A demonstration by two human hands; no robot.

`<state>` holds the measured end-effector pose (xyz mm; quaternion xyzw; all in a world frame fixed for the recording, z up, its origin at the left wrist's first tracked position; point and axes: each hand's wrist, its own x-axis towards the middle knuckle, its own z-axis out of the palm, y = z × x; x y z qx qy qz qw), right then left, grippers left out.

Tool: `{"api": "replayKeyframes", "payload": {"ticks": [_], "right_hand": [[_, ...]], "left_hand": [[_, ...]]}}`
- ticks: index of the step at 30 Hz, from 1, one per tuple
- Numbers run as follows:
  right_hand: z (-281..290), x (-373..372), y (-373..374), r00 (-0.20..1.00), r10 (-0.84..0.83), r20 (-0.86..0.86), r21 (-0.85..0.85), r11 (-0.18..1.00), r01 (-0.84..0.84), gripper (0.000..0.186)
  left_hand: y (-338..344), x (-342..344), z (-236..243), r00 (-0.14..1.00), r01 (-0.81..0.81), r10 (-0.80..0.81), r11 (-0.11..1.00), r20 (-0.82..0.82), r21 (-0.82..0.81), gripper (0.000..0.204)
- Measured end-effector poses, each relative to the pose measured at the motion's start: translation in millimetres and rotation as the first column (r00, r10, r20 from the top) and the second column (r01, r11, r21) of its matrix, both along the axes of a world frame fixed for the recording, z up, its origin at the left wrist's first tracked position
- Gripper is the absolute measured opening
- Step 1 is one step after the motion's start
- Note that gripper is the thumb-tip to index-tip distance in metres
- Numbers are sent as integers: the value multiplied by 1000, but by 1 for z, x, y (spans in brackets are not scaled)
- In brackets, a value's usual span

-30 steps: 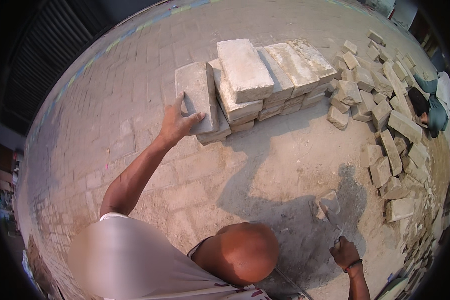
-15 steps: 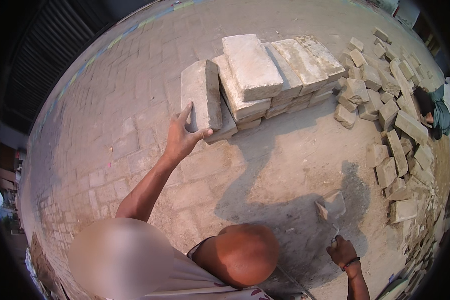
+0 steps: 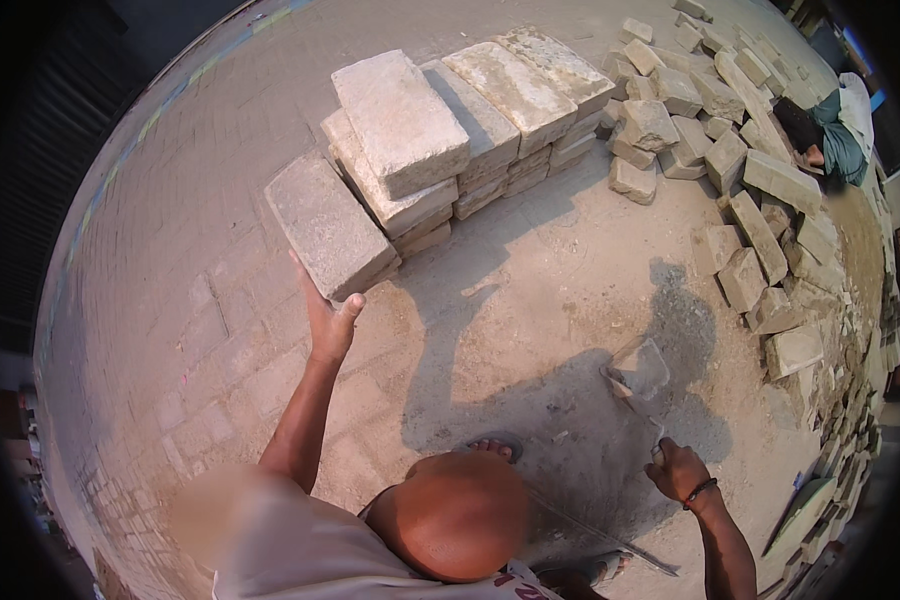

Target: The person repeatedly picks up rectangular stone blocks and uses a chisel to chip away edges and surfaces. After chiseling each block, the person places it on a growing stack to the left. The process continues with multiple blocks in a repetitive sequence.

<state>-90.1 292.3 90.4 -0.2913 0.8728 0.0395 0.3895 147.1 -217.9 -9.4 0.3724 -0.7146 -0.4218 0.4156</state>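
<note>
My left hand [image 3: 325,320] grips the near end of a grey concrete block [image 3: 325,220], thumb at its front corner and fingers hidden along its side. The block sits askew at the left end of a stack of pale rectangular blocks [image 3: 400,120], several layers high. My right hand [image 3: 680,470] is closed on the handle of a trowel, low on the right. The trowel's metal blade [image 3: 638,372] is on or just above the dusty ground; which, I cannot tell.
A pile of broken blocks [image 3: 745,280] spreads along the right. A person in teal and white [image 3: 832,135] bends at its far right. A thin metal rod [image 3: 610,535] lies beside my feet. Dark shutters [image 3: 55,160] line the left edge beyond the pavers.
The grey block under my left hand has turned counterclockwise, its near end now lower in view. The stack and rubble appear higher and further left as the view has shifted. My trowel hand has risen slightly.
</note>
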Motion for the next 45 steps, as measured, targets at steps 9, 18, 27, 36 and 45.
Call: {"api": "replayKeyframes", "payload": {"ticks": [9, 18, 27, 36, 45], "right_hand": [[-2, 22, 7, 986, -118, 120, 206, 974, 91, 50], [7, -12, -10, 990, 25, 137, 94, 995, -38, 45], [58, 35, 135, 897, -441, -26, 333, 842, 424, 37], [35, 193, 267, 495, -859, -129, 181, 471, 863, 40], [-17, 222, 330, 295, -931, 214, 179, 334, 925, 51]], "left_hand": [[-20, -34, -34, 931, -218, 184, 973, -315, -75, 128], [-51, -20, -44, 977, -158, 143, 984, -159, -86, 100], [178, -168, 34, 602, 796, -797, 604, 53, 41, 84], [424, -373, 39, -426, 846, -883, -312, 196, 432, 92], [641, -549, -42, 478, 381, -776, -238, -411, 893, 90]]}}
